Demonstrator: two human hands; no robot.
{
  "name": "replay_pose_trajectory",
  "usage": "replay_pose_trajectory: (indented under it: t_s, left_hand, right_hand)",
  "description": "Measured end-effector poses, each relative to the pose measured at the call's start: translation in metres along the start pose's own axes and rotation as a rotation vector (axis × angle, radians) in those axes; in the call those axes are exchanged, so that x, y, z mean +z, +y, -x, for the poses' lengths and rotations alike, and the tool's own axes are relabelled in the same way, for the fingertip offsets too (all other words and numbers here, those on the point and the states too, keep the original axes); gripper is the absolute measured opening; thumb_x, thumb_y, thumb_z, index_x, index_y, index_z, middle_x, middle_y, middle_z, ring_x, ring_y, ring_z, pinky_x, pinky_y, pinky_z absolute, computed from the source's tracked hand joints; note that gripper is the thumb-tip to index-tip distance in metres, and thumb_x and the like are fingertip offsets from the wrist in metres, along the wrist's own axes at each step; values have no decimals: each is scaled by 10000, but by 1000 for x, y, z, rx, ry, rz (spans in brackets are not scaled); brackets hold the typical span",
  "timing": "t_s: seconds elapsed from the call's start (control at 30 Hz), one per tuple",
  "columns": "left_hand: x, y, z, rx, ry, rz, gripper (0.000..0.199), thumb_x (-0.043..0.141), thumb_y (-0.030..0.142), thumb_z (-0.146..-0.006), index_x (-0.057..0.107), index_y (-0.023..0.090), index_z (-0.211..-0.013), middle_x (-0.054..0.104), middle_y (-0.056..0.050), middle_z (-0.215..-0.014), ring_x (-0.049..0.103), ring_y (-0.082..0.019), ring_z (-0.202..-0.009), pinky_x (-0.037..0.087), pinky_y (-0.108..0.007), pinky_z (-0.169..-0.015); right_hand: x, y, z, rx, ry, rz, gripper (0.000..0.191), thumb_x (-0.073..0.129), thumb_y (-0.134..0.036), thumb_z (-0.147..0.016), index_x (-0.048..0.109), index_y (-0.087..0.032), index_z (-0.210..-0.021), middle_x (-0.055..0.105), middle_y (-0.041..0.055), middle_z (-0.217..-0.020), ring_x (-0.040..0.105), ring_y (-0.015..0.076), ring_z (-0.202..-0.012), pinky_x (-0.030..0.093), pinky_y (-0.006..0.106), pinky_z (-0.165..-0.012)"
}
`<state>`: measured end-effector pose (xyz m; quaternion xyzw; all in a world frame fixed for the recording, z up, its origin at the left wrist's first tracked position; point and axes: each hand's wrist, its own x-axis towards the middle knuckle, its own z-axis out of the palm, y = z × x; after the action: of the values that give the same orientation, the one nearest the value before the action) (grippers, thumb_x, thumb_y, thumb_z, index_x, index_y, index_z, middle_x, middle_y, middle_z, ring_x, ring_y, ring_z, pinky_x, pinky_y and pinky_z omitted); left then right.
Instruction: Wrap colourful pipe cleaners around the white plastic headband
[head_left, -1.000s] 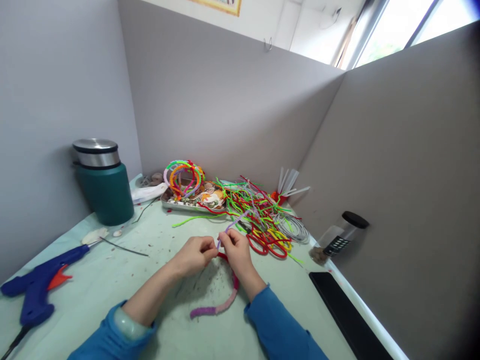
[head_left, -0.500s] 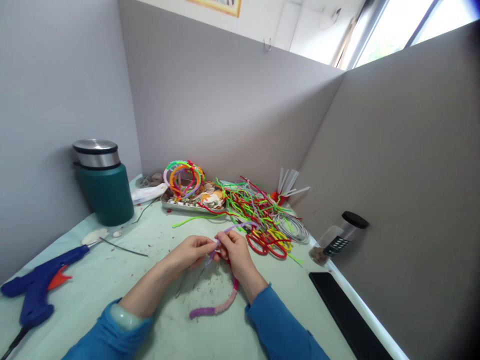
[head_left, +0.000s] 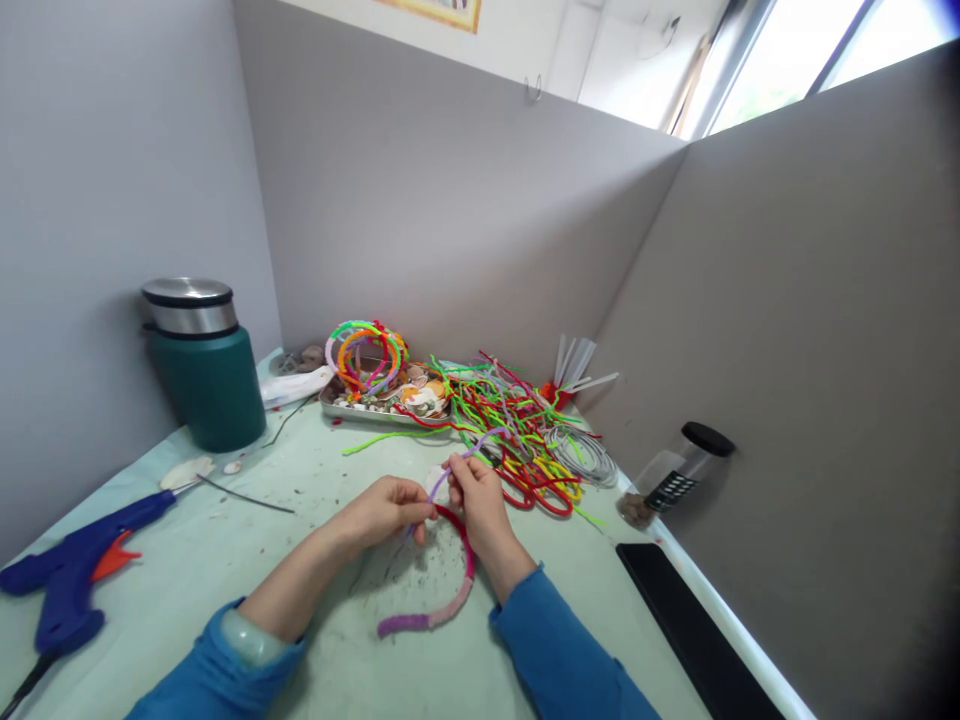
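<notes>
My left hand (head_left: 388,512) pinches the upper end of a curved, pipe-cleaner-wrapped strip (head_left: 453,605), which runs from red through pink to purple. A lilac pipe cleaner (head_left: 438,486) crosses at that end, between my two hands. The fingers of my right hand (head_left: 480,505) are closed on this lilac pipe cleaner, a little higher and to the right, and its free tip reaches toward the pile behind. The strip's purple end lies low, over the table. Part of the join is hidden behind my left fingers.
A heap of coloured pipe cleaners (head_left: 517,400) and red-handled scissors (head_left: 517,490) lie ahead. Behind stands a metal tray (head_left: 375,413) with shells and wrapped rings (head_left: 367,355). Left are a green flask (head_left: 210,390) and blue glue gun (head_left: 67,570); right, a jar (head_left: 675,475) and black slab (head_left: 682,625).
My right hand has shifted slightly up and right along the lilac pipe cleaner, away from my left fingers. More of the strip's red upper part now shows.
</notes>
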<state>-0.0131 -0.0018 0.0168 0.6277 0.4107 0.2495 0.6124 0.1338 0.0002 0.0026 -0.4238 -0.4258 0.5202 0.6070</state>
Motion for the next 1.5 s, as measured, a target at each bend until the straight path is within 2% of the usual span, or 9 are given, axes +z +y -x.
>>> replay_pose_trajectory:
  t_s: [0.13,0.27,0.5,0.7,0.8,1.0,1.17,1.33,1.5]
  left_hand:
    - [1,5,3,17,-22,77,387,608,483,-677,605,114,-793,664,-63,-718,251,3,-287,100,-196,-314]
    - [0,5,3,21,94,185,347,607,472,-681,556,131,-722,612,-1,-581,246,-4,-286,101,-186,-314]
    - [-4,7,6,-25,-7,240,338,614,461,-681,566,128,-707,603,1,-580,220,5,-291,82,-193,-321]
    - [-5,5,4,2,50,291,368,634,454,-668,584,133,-843,550,38,-475,239,-10,-281,72,-189,-317]
    - [-4,5,3,9,26,305,372,646,399,-676,585,140,-936,568,29,-476,317,-22,-317,148,-167,-338]
    - [-2,4,4,31,18,435,274,651,381,-678,535,141,-743,611,-14,-633,490,-62,-451,357,-173,-417]
    - [-2,5,4,64,-74,458,219,606,339,-721,499,155,-770,563,34,-581,277,-2,-306,154,-157,-308]
    - [-2,8,3,82,69,369,237,592,359,-715,460,162,-713,552,46,-531,223,1,-289,90,-169,-310]
    - [-1,3,-4,85,280,235,186,535,336,-706,462,167,-729,584,39,-531,225,-21,-284,123,-180,-323]
  right_hand:
    - [2,0,3,16,-20,3,303,622,-448,-681,552,-154,-654,402,-78,-425,305,46,-348,206,189,-347]
    - [5,2,5,28,-59,32,291,611,-439,-700,559,-155,-669,393,-81,-413,301,48,-346,207,189,-349]
    - [3,-3,4,-33,-45,56,280,596,-429,-713,602,-150,-718,431,-66,-461,307,47,-372,209,186,-362]
    - [6,0,8,10,-140,7,312,573,-456,-729,608,-153,-796,411,-72,-436,302,48,-364,214,181,-359]
    - [4,-1,6,4,-118,-25,284,590,-436,-721,585,-159,-779,383,-86,-419,286,43,-359,207,175,-359]
    - [7,-2,8,12,-138,11,253,597,-408,-725,575,-157,-726,394,-82,-419,305,44,-360,187,180,-357]
    - [8,-3,9,-15,-106,58,257,587,-412,-728,549,-163,-675,385,-80,-418,290,48,-362,205,189,-362]
    - [4,-2,7,-149,-105,201,269,530,-374,-781,476,-173,-611,366,-72,-467,303,63,-422,252,199,-414]
    - [4,-4,13,-440,-120,539,287,521,-308,-802,447,-170,-563,402,-40,-571,385,92,-552,306,219,-518]
